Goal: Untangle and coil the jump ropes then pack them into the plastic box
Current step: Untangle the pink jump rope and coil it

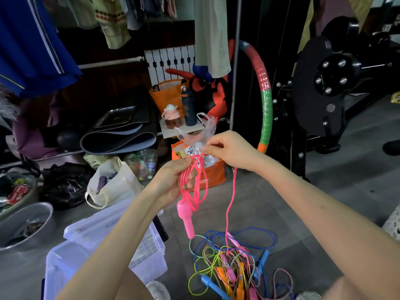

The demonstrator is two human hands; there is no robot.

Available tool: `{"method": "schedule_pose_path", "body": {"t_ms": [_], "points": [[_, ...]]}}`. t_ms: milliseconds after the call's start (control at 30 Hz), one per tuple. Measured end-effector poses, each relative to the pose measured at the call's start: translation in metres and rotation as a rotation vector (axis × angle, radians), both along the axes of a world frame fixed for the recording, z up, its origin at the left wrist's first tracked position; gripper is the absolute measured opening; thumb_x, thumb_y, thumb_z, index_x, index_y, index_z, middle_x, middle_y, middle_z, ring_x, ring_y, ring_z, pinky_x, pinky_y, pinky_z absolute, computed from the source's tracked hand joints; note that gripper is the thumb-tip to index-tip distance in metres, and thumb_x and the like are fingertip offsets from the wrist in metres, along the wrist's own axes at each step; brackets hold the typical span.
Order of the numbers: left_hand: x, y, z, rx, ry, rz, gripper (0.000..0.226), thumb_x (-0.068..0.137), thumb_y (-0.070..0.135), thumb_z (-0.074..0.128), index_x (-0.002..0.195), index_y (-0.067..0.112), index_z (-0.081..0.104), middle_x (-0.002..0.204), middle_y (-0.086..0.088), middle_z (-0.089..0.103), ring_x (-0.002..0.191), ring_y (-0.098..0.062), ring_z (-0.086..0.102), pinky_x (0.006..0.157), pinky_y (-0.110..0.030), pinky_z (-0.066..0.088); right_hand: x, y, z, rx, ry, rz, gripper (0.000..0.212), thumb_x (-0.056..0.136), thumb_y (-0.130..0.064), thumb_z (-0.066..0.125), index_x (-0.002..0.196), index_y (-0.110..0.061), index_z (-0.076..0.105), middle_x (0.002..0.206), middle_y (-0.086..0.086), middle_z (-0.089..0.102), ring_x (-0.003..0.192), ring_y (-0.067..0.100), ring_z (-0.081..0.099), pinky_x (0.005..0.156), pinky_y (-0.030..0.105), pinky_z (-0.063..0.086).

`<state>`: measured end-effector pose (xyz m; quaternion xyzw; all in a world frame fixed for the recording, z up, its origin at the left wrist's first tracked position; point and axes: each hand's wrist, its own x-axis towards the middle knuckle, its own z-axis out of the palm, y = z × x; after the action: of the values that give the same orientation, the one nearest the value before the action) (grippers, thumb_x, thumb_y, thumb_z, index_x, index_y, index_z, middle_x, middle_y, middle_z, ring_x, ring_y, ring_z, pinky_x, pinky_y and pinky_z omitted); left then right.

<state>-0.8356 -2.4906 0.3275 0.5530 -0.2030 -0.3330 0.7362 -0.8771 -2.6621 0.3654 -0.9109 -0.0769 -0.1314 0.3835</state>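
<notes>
Inspection of the head view: we find the person's left grip [171, 182] raised at centre frame, its fingers curled round several loops of the pink jump rope [193, 207], so this grip is closed about the coil. One pink handle [186, 221] hangs straight down below the loops, clear of the floor [270, 208]. The right grip [231, 150] sits just above and to the right of the left, thumb and fingertips pinching the same pink rope at the top of the loops. From beneath the right grip a single pink strand drops to the floor and enters the tangled pile of jump ropes [233, 263], which lies below both arms. We note blue, green, yellow, orange and twisted cords there, with a blue handle [207, 280] and orange and pink handles mixed among them; we cannot tell where the second pink handle lies within the pile. The clear plastic box [149, 256] stands on the floor to the left of the pile, under the left forearm, with its lid [97, 221] lifted back; its contents are not readable. Around the work area we record a metal bowl [23, 226] at far left, a cream tote bag [116, 182], an orange bag [207, 176] behind the grips, a striped hula hoop [265, 94] leaning upright, and clothes hanging overhead
</notes>
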Motion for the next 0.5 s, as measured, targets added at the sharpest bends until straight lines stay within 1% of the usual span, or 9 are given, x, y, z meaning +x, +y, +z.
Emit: {"method": "schedule_pose_path", "body": {"t_ms": [67,133,167,200,267,300,367,433,500], "points": [[-0.001,-0.001,0.003,-0.011,0.035,-0.031,0.027,0.099,0.010,0.031,0.090,-0.001,0.054,0.048,-0.002,0.047,0.032,-0.009,0.038,0.032,-0.015,0.032,0.002,-0.004,-0.008,-0.037,-0.013,-0.043,0.041,0.086,-0.039,0.060,0.061,-0.006,0.060,0.050,-0.002,0.041,0.051,0.013,0.039,0.054,0.032,0.033],[-0.001,-0.002,0.003,-0.005,0.067,-0.082,0.029,0.097,0.008,0.032,0.078,0.000,0.053,0.047,-0.003,0.044,0.029,-0.007,0.033,0.029,-0.014,0.026,0.003,-0.005,-0.017,-0.020,-0.024,-0.075,0.036,0.087,-0.034,0.061,0.054,-0.021,0.055,0.049,-0.006,0.040,0.051,0.009,0.037,0.056,0.030,0.032],[0.000,-0.003,0.004,0.002,0.080,-0.109,0.026,0.094,0.008,0.034,0.076,0.002,0.051,0.046,-0.002,0.042,0.027,-0.006,0.031,0.029,-0.013,0.025,0.003,-0.004,-0.020,0.011,-0.029,-0.073,0.032,0.087,-0.031,0.062,0.056,-0.028,0.054,0.052,-0.007,0.044,0.053,0.007,0.039,0.057,0.029,0.033],[0.002,-0.003,0.004,0.006,0.092,-0.136,0.021,0.092,0.010,0.037,0.077,0.002,0.050,0.044,-0.001,0.040,0.026,-0.005,0.029,0.029,-0.013,0.025,0.004,-0.004,-0.024,0.062,-0.031,-0.059,0.025,0.086,-0.031,0.063,0.062,-0.033,0.056,0.057,-0.005,0.049,0.056,0.007,0.041,0.060,0.028,0.035],[0.005,-0.002,0.002,0.008,0.122,-0.179,0.020,0.087,0.011,0.041,0.079,0.000,0.055,0.042,0.001,0.038,0.024,-0.003,0.026,0.028,-0.013,0.023,0.001,-0.005,-0.027,0.200,0.011,-0.008,0.010,0.083,-0.030,0.067,0.084,-0.037,0.060,0.070,0.010,0.058,0.064,0.011,0.048,0.066,0.029,0.040],[0.006,0.000,0.002,0.019,0.134,-0.191,0.021,0.085,0.011,0.042,0.078,0.001,0.059,0.041,0.001,0.036,0.024,-0.002,0.025,0.028,-0.012,0.021,-0.001,-0.009,-0.027,0.257,0.054,0.029,0.017,0.082,-0.028,0.068,0.093,-0.038,0.060,0.077,0.014,0.060,0.070,0.011,0.051,0.070,0.029,0.043],[0.006,0.002,0.002,0.051,0.134,-0.211,0.020,0.083,0.011,0.043,0.081,0.000,0.059,0.040,0.002,0.034,0.024,-0.001,0.024,0.030,-0.012,0.016,-0.004,-0.016,-0.026,0.299,0.111,0.113,0.030,0.081,-0.017,0.070,0.102,-0.037,0.061,0.083,0.002,0.060,0.081,0.007,0.054,0.081,0.025,0.046],[0.008,0.004,0.002,0.072,0.143,-0.218,0.019,0.083,0.011,0.043,0.083,-0.001,0.058,0.040,0.004,0.032,0.024,-0.001,0.023,0.032,-0.013,0.014,-0.005,-0.022,-0.024,0.318,0.128,0.163,0.040,0.079,0.001,0.067,0.098,-0.033,0.064,0.087,-0.009,0.060,0.087,0.006,0.055,0.084,0.023,0.046],[0.011,0.007,0.002,0.045,0.182,-0.222,0.022,0.084,0.010,0.043,0.079,0.001,0.063,0.040,0.005,0.031,0.025,0.000,0.024,0.031,-0.013,0.015,-0.002,-0.028,-0.026,0.271,0.120,0.123,0.045,0.077,0.012,0.062,0.091,-0.031,0.065,0.088,-0.008,0.061,0.086,0.008,0.056,0.078,0.019,0.049]]}}
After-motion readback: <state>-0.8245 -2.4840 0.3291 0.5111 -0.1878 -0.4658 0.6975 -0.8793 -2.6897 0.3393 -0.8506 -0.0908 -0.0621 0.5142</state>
